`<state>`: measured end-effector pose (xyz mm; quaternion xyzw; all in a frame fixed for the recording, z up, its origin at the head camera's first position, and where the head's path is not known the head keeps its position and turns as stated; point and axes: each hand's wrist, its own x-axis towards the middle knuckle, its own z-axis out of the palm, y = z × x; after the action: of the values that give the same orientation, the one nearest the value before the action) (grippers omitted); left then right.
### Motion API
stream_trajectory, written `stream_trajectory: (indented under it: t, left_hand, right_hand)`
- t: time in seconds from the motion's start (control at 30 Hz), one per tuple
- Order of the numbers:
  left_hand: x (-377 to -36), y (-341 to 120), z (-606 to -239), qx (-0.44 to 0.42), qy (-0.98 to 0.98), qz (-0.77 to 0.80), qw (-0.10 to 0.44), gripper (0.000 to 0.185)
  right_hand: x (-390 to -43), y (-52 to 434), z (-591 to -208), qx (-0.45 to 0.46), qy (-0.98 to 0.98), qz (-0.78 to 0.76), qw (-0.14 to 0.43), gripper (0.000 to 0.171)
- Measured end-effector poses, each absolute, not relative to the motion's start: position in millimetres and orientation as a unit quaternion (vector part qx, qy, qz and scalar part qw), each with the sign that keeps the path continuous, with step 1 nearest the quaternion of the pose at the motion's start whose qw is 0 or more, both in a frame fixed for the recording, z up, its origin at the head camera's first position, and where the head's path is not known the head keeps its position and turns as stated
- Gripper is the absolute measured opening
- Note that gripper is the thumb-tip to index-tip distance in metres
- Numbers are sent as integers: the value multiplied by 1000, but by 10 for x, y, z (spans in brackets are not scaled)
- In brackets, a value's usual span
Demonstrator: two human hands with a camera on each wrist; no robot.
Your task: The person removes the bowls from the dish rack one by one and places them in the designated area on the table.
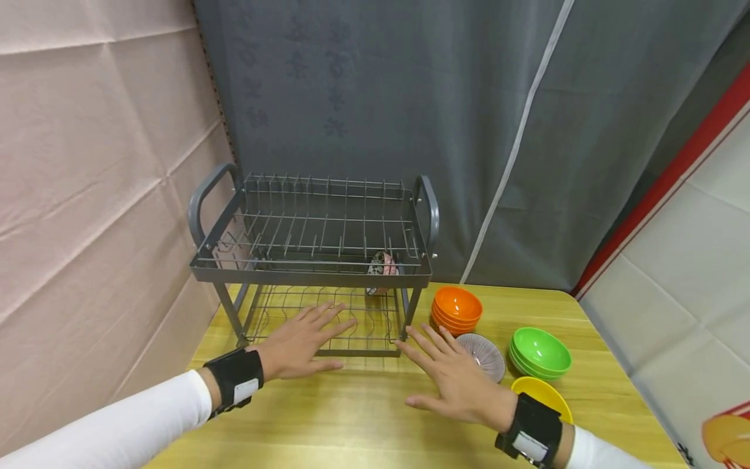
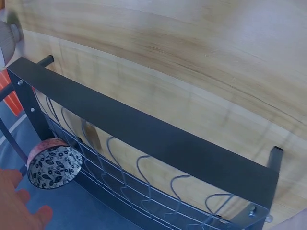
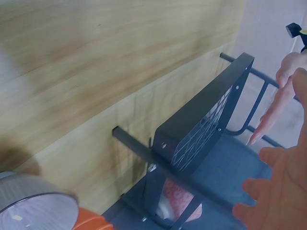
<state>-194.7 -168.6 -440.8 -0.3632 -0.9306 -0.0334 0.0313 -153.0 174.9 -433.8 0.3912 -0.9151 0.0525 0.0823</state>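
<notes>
The wooden desk [image 1: 363,417] carries a grey 2-tier dish rack [image 1: 313,260], a stack of orange bowls [image 1: 456,309], a ribbed grey bowl [image 1: 484,355], stacked green bowls [image 1: 540,352] and a yellow bowl [image 1: 541,395].

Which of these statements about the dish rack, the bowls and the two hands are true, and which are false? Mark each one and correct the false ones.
1. Both hands are open with fingers spread. True: the left hand and the right hand hold nothing.
2. The green bowls sit on the top tier of the dish rack. False: they stand on the table, to the right of the rack.
3. A patterned bowl sits in the rack's lower tier. True.
4. The orange bowls are a stack beside the rack. True.
5. The right hand grips the grey ribbed bowl. False: the hand is beside it and grips nothing.
</notes>
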Motion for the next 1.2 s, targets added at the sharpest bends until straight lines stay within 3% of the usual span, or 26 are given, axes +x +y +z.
stream_trajectory:
  t: [0.47,0.73,0.97,1.2]
  left_hand:
    - [-2007,-1807,-4357,-338,-941,-26,22,79]
    - [-2053,-1837,-4385,-341,-938,-36,47,79]
    - [-2197,-1788,-4429,-341,-937,-38,68,78]
    - [-2343,-1676,-4452,-331,-941,-48,55,76]
  right_hand:
    - [-1532,1428,-4338,429,-900,48,62,85]
    - [-1538,1360,-4358,437,-896,50,56,84]
    - [-1558,1321,-4367,438,-896,47,58,84]
    - [-1577,1282,-4385,446,-892,38,64,85]
